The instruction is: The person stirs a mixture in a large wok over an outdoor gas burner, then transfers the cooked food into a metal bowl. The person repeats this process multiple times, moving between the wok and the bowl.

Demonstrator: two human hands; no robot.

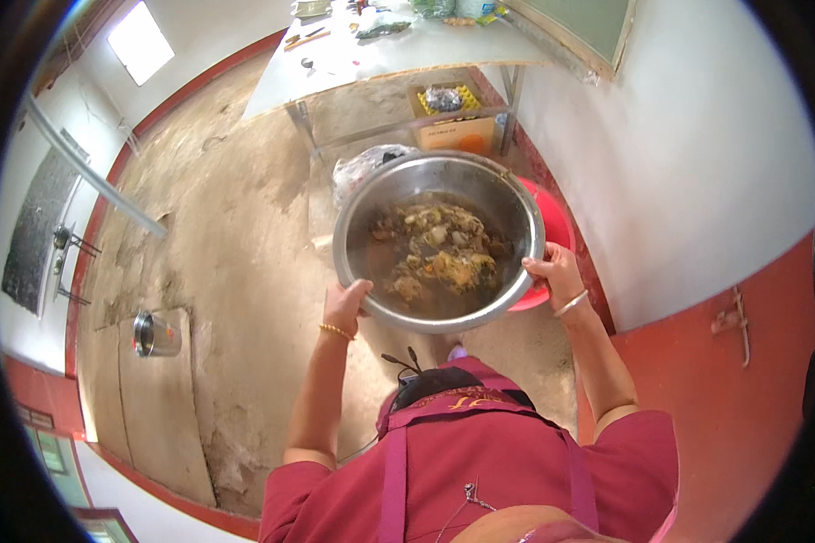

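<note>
A wide steel basin [407, 319] hangs level in front of me, held up between both hands. Brownish liquid with lumpy food scraps [439, 240] lies in it. My left hand [346, 306] grips the near left rim, thumb over the edge. At the right rim, my right hand [556, 273] is closed the same way, a bangle on its wrist. A red plastic bucket or tub [552, 217] stands just beyond the basin's right side, mostly hidden behind it.
A long white table [398, 59] with produce and utensils stands ahead. Under it sit a cardboard box [457, 136] and a clear plastic bag [367, 167]. A steel pot [157, 335] is on the floor at left. A white wall [679, 181] and red door [697, 389] border my right.
</note>
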